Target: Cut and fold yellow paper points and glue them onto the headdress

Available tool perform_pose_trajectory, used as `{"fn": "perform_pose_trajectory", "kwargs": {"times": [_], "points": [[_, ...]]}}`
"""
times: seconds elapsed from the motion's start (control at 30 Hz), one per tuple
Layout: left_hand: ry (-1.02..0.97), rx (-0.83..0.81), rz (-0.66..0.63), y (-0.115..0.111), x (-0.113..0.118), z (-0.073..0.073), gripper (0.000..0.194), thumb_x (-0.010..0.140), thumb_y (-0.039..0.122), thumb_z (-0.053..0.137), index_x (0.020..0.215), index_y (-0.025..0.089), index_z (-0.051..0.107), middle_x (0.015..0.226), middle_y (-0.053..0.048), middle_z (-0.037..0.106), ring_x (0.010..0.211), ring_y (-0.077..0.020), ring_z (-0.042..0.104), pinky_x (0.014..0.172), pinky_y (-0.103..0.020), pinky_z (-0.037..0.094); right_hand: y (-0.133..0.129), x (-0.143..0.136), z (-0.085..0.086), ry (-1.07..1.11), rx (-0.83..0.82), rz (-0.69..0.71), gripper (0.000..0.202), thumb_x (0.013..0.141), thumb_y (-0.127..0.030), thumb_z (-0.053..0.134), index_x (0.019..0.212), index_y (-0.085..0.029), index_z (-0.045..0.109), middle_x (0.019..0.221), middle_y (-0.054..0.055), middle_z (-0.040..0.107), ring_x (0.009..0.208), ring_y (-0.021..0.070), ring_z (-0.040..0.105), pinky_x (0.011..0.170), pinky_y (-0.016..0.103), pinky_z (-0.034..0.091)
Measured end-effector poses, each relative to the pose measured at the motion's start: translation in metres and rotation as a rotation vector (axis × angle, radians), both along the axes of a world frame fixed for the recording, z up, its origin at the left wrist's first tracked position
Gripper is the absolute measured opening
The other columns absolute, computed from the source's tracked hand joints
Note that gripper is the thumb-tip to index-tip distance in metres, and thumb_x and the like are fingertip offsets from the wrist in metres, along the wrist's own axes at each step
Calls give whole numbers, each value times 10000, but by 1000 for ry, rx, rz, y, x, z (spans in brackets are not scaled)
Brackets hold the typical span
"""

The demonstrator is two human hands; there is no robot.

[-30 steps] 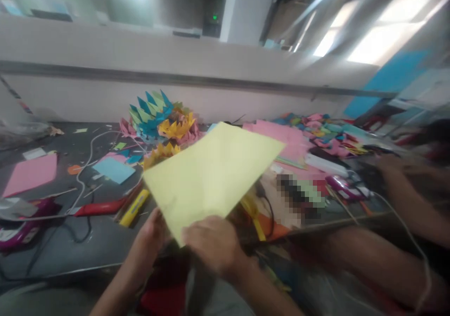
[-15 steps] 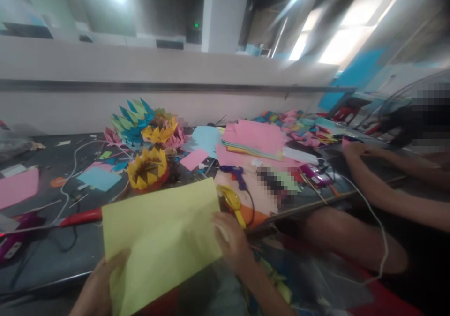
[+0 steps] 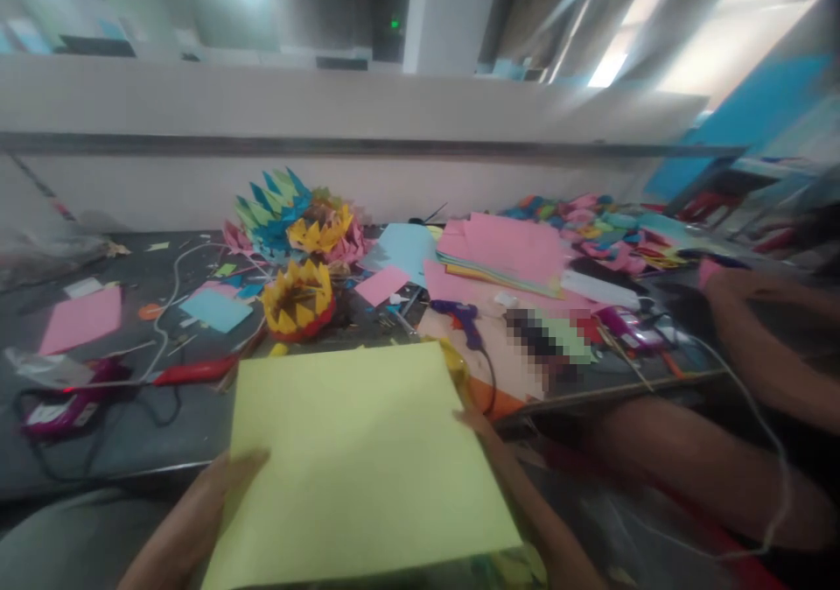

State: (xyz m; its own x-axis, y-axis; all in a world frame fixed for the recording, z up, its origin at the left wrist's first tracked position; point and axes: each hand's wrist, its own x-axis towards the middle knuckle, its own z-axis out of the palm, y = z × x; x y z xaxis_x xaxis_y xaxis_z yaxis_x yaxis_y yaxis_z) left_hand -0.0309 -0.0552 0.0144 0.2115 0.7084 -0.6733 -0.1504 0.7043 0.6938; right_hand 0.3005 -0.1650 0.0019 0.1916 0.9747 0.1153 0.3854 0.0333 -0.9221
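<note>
Yellow sheet (image 3: 360, 459) between left, right hands' fingers (image 3: 253, 466).

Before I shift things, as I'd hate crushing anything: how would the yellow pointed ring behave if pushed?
The yellow pointed ring looks like paper, so it is probably light. Its hollow middle suggests it would buckle if squeezed. Low and broad on the table, it should likely slide before tipping.

Beyond your dark bench (image 3: 203, 437) runs a pale low wall (image 3: 367, 104); bright windows (image 3: 610, 60) glow at far right.
</note>
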Motion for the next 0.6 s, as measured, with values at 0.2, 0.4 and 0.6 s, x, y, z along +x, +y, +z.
{"fn": "perform_pose_trajectory", "kwargs": {"times": [0.2,0.4,0.6], "points": [[-3,35,-243,-4,-15,5,481,607,326,775,1003,98,625,867,-123,709,722,-261,671,660,-349,526,12,2,24,258,-20,61,143,622,-285,746,581,-193,645,1155,72,603,931,237,623,684,282,551],[-40,89,-223,-8,-31,0,398,618,317,770,952,126,668,854,-92,709,729,-226,658,668,-305,511,25,6,17,418,-7,1,227,546,-367,783,589,-180,663,872,83,679,735,211,624,609,295,534],[-295,220,-204,-8,-27,0,387,644,400,725,917,127,701,845,-124,704,803,-278,647,696,-355,515,42,-23,12,728,22,-431,330,516,-381,791,749,-188,659,667,19,666,586,147,594,547,252,506]]}}
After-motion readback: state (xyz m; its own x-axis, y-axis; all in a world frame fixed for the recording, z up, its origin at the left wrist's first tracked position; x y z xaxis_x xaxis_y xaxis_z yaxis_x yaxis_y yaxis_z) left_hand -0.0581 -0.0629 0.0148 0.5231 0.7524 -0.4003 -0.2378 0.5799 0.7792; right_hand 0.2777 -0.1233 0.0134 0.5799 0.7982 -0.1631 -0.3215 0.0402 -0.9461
